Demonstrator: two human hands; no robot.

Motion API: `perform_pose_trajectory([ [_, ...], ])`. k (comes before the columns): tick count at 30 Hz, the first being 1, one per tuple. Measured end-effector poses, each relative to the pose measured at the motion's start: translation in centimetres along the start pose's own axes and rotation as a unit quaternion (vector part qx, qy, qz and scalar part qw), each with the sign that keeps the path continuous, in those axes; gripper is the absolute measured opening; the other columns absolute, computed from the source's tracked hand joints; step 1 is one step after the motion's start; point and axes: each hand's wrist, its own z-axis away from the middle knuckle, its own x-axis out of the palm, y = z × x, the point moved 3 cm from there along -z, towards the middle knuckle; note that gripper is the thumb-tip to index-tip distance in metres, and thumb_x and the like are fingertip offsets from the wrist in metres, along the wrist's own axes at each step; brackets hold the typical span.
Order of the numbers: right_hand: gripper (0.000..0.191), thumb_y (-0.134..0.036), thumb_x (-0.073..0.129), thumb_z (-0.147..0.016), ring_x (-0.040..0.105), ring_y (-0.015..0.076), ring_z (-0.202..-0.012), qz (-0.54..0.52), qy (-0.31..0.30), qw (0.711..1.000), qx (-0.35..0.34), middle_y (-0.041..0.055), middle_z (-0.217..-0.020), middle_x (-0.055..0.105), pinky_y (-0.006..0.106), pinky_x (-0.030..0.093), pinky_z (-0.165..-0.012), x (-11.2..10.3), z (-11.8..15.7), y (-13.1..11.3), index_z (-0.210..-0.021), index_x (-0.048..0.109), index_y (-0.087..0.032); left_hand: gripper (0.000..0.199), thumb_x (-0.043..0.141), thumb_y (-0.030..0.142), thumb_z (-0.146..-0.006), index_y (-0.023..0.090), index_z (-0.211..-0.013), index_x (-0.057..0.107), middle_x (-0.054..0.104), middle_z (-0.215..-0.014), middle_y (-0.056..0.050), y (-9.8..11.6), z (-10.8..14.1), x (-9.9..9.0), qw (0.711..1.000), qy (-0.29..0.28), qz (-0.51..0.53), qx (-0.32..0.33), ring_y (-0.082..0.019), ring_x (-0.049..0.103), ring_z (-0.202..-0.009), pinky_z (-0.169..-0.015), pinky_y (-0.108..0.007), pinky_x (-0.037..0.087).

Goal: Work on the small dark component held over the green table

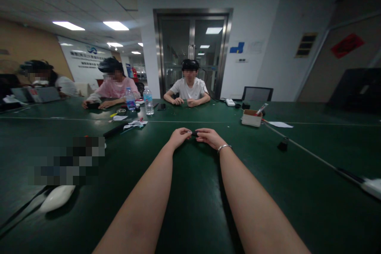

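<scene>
Head view: pinching small black piece (pixel 194 133) at twelve o'clock with left hand (pixel 179 137) and right hand (pixel 210 138); unreleased, cannot judge completion.

Left hand (pixel 179 137): bare, with slender fingers. Left forearm (pixel 145 196): bare along its visible length, tapering toward the wrist. Right hand (pixel 212 138): bare, same build as the left. Right forearm (pixel 250 190): bare, likewise tapered. Right wrist (pixel 220 143): fitted with one thin, silver-coloured bracelet (pixel 225 147), curved, with a shiny metallic finish; surface detail too small to read.
</scene>
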Motion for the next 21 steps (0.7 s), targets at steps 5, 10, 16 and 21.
perform_pose_trajectory([
  [5,0.020,0.000,0.064,-0.073,0.067,0.0119,-0.059,0.001,-0.001,1.000,0.001,0.0082,-0.079,0.069,0.021,0.058,-0.060,0.0,0.1,0.0,-0.092,0.064,-0.008,0.024,0.065,0.032,-0.071,0.012,-0.084,0.066,0.065,-0.070,-0.005,-0.1,-0.1,0.0,1.000,0.003,-0.011,-0.003,-0.014,0.059,-0.064,-0.068,-0.028,0.046],
  [10,0.019,0.000,0.065,-0.074,0.067,0.0120,-0.059,0.002,0.003,1.000,0.002,0.0084,-0.078,0.068,0.022,0.059,-0.059,0.1,0.1,-0.1,-0.092,0.064,-0.007,0.029,0.063,0.039,-0.072,0.012,-0.084,0.065,0.066,-0.073,-0.006,-1.1,-0.6,-0.2,0.999,0.001,-0.032,-0.005,-0.014,0.059,-0.066,-0.066,-0.027,0.045],
  [16,0.020,0.002,0.060,-0.075,0.066,0.0116,-0.058,0.003,-0.001,1.000,0.000,0.0068,-0.075,0.068,0.020,0.058,-0.059,0.2,0.2,-0.2,-0.093,0.064,-0.007,0.034,0.059,0.046,-0.072,0.014,-0.081,0.065,0.066,-0.070,-0.005,-2.1,-1.3,-0.4,0.998,-0.001,-0.063,-0.008,-0.014,0.060,-0.064,-0.064,-0.026,0.043],
  [21,0.020,0.002,0.059,-0.075,0.066,0.0119,-0.058,0.003,-0.005,1.000,-0.003,0.0075,-0.075,0.068,0.021,0.057,-0.060,0.1,0.1,-0.1,-0.093,0.064,-0.006,0.039,0.054,0.051,-0.075,0.014,-0.080,0.065,0.067,-0.070,-0.005,-2.4,-1.4,-0.4,0.996,-0.005,-0.090,-0.004,-0.015,0.060,-0.064,-0.063,-0.026,0.043],
])
